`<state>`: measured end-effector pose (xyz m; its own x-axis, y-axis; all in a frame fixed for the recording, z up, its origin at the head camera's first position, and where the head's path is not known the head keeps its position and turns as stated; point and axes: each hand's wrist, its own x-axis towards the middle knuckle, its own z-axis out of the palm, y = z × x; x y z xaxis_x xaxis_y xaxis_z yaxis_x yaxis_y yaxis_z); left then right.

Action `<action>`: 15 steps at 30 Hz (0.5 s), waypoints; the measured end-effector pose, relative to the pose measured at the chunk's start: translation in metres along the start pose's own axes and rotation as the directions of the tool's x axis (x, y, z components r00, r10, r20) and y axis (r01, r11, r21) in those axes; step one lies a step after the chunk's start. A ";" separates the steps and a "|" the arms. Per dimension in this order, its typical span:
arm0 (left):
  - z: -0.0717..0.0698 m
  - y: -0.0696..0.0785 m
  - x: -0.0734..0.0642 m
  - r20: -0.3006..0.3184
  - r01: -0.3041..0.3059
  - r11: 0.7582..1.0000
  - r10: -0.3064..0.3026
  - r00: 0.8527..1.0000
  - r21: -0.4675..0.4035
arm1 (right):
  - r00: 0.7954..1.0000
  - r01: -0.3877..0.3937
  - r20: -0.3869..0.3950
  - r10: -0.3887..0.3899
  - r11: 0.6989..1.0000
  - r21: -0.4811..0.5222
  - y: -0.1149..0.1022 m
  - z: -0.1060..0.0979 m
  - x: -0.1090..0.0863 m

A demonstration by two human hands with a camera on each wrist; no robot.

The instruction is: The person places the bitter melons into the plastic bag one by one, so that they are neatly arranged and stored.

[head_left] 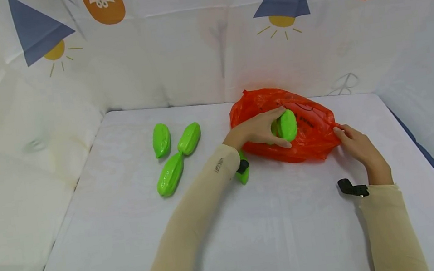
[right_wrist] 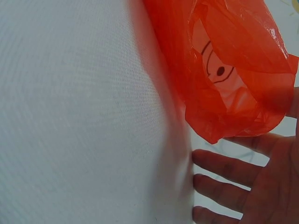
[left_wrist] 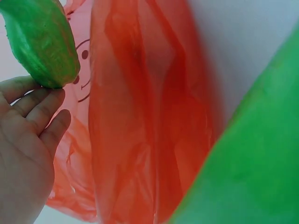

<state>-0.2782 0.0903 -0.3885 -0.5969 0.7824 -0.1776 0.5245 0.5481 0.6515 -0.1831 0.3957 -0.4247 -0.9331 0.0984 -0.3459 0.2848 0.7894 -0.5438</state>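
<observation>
My left hand (head_left: 256,129) holds a glossy green gourd-like piece (head_left: 288,125) between thumb and fingers, over a crumpled red plastic bag (head_left: 308,144). In the left wrist view that green piece (left_wrist: 44,44) meets the fingertips, and a smiley print on the bag shows behind it. At the bag's right end, my right hand (head_left: 360,146) pinches the plastic between thumb and forefinger. The other fingers are spread in the right wrist view, beside the bag (right_wrist: 243,102). Another green piece (head_left: 244,176) lies under my left wrist, partly hidden.
To the left on the white table (head_left: 280,237) lie a single green piece (head_left: 161,140) and two more, a lower one (head_left: 170,175) and an upper one (head_left: 189,139), touching end to end. A printed white cloth (head_left: 190,56) hangs behind the table.
</observation>
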 end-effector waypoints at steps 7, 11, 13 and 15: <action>0.006 -0.001 0.012 0.034 0.038 0.999 -0.038 0.999 0.005 | 1.000 -0.015 0.008 0.015 1.000 0.010 0.000 0.000 0.000; 0.009 -0.004 0.018 0.045 0.043 0.999 -0.044 0.998 0.019 | 1.000 -0.014 0.006 0.014 1.000 0.004 0.000 0.000 0.000; 0.010 -0.005 0.020 0.046 0.043 0.999 -0.044 0.998 0.031 | 1.000 -0.016 0.003 0.016 1.000 0.003 0.000 0.000 0.000; 0.011 -0.005 0.022 0.044 0.042 0.998 -0.044 0.998 0.045 | 1.000 -0.018 0.000 0.018 1.000 0.004 -0.001 0.000 0.000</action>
<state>-0.2873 0.1078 -0.4036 -0.5920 0.7696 -0.2390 0.5255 0.5936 0.6095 -0.1835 0.3955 -0.4240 -0.9279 0.1123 -0.3554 0.3022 0.7849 -0.5409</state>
